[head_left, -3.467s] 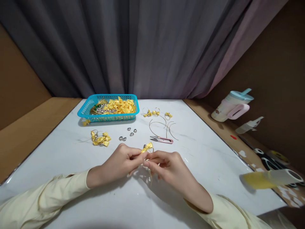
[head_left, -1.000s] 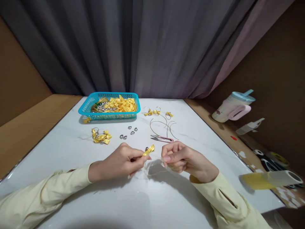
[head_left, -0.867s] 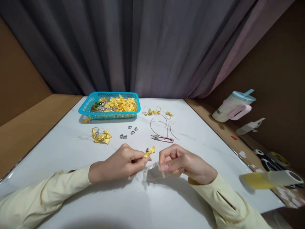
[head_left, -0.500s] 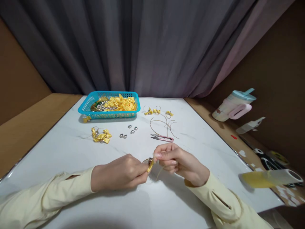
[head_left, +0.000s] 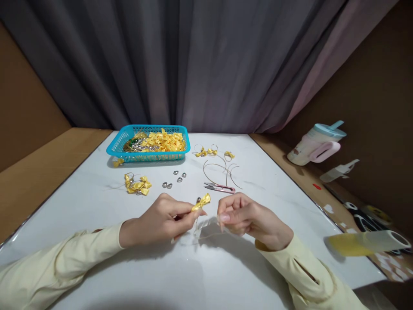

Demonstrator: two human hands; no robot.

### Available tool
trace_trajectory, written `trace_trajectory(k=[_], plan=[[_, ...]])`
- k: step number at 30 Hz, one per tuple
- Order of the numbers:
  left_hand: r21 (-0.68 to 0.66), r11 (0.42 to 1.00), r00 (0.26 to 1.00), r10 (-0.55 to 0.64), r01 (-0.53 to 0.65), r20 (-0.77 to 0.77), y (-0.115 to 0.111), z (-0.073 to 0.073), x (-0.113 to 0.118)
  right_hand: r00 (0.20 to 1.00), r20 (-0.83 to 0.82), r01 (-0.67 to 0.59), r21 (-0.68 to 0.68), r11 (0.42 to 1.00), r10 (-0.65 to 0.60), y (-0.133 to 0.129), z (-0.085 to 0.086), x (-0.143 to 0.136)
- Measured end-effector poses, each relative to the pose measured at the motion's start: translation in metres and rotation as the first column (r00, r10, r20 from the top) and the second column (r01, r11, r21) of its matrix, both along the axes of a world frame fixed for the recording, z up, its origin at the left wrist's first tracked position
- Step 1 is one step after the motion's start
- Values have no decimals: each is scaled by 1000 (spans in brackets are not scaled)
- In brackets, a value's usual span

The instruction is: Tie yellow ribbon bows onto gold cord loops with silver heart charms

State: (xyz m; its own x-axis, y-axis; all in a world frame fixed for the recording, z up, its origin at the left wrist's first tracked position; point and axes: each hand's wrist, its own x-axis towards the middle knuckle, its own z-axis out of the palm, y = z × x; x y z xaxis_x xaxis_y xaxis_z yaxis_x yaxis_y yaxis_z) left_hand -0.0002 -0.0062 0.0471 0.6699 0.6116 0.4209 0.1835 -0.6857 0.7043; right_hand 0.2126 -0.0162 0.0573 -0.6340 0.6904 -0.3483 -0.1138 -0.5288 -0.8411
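Between the thumb and fingers of my left hand (head_left: 163, 221) is a yellow ribbon bow (head_left: 202, 201), with a small silver bead (head_left: 198, 199) beside it. A thin cord (head_left: 209, 237) runs loosely below the bow towards my right hand (head_left: 254, 219). The right fingertips are closed in a pinch at the cord's end. Just beyond my hands lie thread snips (head_left: 220, 187) with pink handles. Several silver heart-shaped beads (head_left: 180, 179) lie to their left. Further left rests a cluster of yellow bows (head_left: 140, 186) on cord.
A blue basket (head_left: 112, 148) of yellow bows and silver beads stands at the back left. Cut cords (head_left: 208, 174) and finished-looking bow loops (head_left: 206, 151) lie at the back right. Along the right side are a lidded cup (head_left: 303, 148), a small bottle (head_left: 335, 172), black-handled scissors (head_left: 363, 221) and a yellow-white tube (head_left: 361, 242).
The bow has risen and turned upward in my left hand. My right hand has moved away to the right, from touching the bow to apart from it, with cord between.
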Motion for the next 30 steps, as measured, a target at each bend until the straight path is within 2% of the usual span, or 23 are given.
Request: trace_trajectory(k=[3,6,8,10,11,12,13,15,17,19,20,22,25,27,30], plan=[[19,1000,1000,-6,6,1,-1,0,1,994,77,-87,106,991,79,-9,0,-9],[-26,999,999,34,-34,-14,0,0,0,977,214,-65,272,960,6,-15,2,-16],[-88,992,996,87,-89,-16,2,1,0,947,286,-11,485,874,-147,-16,4,-16],[-122,984,992,129,-130,-16,4,3,0,923,251,63,650,757,-293,-16,5,-14],[-128,981,990,141,-142,-17,4,3,0,922,198,114,683,721,-333,-15,6,-14],[-130,979,988,153,-155,-19,5,3,0,928,136,169,677,716,-348,-14,5,-13],[-132,978,987,161,-163,-22,5,3,0,937,80,215,637,740,-341,-14,5,-13],[-139,975,985,169,-171,-25,5,2,0,960,-2,242,501,831,-278,-13,3,-14],[-148,972,983,184,-185,-18,6,1,0,976,-28,210,379,901,-216,-14,0,-16],[-180,960,976,216,-214,-12,6,1,0,975,24,197,386,901,-223,-16,-2,-18],[-203,952,972,233,-231,-12,6,2,0,964,75,198,446,873,-257,-17,-3,-19],[-252,934,966,257,-253,-16,6,3,0,911,215,153,615,773,-351,-22,-5,-21],[-301,919,965,261,-256,-23,3,4,1,781,422,-57,782,620,-460,-31,-10,-27],[-319,915,967,253,-247,-24,1,3,3,713,511,-181,795,578,-480,-35,-15,-33],[-329,915,970,244,-235,-15,0,1,5,667,574,-267,779,567,-475,-37,-21,-42]])
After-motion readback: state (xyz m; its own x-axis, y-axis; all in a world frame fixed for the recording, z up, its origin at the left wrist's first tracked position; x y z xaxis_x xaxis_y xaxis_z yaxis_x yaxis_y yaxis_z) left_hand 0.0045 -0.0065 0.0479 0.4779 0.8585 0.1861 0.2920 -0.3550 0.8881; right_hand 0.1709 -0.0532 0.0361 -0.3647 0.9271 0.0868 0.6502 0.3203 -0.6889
